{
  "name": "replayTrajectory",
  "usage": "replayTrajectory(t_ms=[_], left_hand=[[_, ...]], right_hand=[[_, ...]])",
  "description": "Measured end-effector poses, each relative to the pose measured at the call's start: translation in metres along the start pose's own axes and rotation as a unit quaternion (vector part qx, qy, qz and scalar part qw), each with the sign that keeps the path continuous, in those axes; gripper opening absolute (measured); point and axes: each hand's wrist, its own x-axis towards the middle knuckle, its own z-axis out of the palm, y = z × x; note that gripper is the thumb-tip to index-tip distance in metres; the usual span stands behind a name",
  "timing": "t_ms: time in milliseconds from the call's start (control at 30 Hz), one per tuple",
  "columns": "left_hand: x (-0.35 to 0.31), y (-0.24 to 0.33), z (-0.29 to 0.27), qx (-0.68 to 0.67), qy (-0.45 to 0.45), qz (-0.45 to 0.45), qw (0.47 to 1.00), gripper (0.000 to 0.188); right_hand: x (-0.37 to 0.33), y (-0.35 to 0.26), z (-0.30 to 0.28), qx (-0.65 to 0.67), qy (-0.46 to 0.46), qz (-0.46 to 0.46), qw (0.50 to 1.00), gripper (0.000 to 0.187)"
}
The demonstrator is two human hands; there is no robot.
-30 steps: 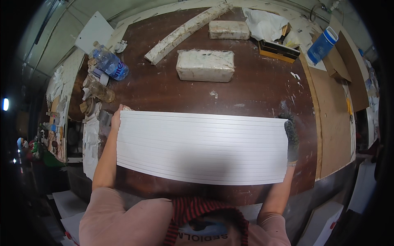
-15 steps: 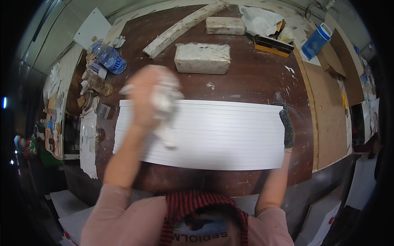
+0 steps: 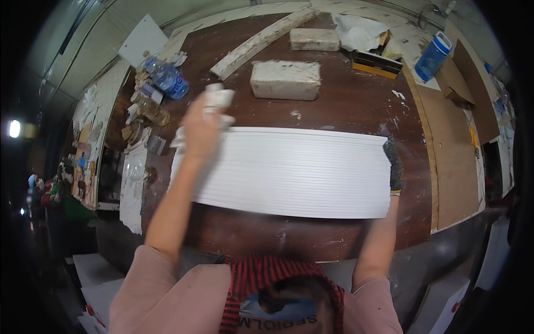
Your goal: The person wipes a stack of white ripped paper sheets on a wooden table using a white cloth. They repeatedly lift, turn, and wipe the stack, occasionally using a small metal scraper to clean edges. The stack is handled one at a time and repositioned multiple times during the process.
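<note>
A block of long white strips (image 3: pixel 289 172), their edges forming fine parallel lines, lies across the brown table in front of me. My left hand (image 3: pixel 201 133) is closed on a crumpled white cloth (image 3: pixel 218 97) over the block's far left corner; part of the cloth hangs by the left end. My right hand (image 3: pixel 394 167), in a dark glove with a yellow cuff edge, rests against the block's right end. The block covers part of that hand, and its fingers cannot be made out clearly.
Beyond the block lie two whitish wrapped blocks (image 3: pixel 285 80) and a long wrapped bar (image 3: pixel 261 43). Plastic bottles (image 3: pixel 167 79) stand at left. At back right are a black and orange box (image 3: pixel 377 65), a blue jug (image 3: pixel 433 57) and cardboard (image 3: pixel 456 161).
My left hand has carried the cloth away from the block's top surface toward its far left corner. My right hand stays at the right end. The whole view has shifted slightly.
</note>
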Motion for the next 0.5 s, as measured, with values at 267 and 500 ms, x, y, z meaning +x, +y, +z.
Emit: replayTrajectory(t_ms=[267, 500], left_hand=[[-0.100, -0.047, 0.008, 0.392, -0.235, 0.332, 0.825, 0.053], [-0.057, -0.011, -0.089, 0.328, 0.101, 0.136, 0.929, 0.035]], right_hand=[[0.008, 0.000, 0.001, -0.002, -0.014, 0.012, 1.000, 0.053], [0.012, 0.007, -0.009, -0.004, -0.028, 0.015, 0.999, 0.053]])
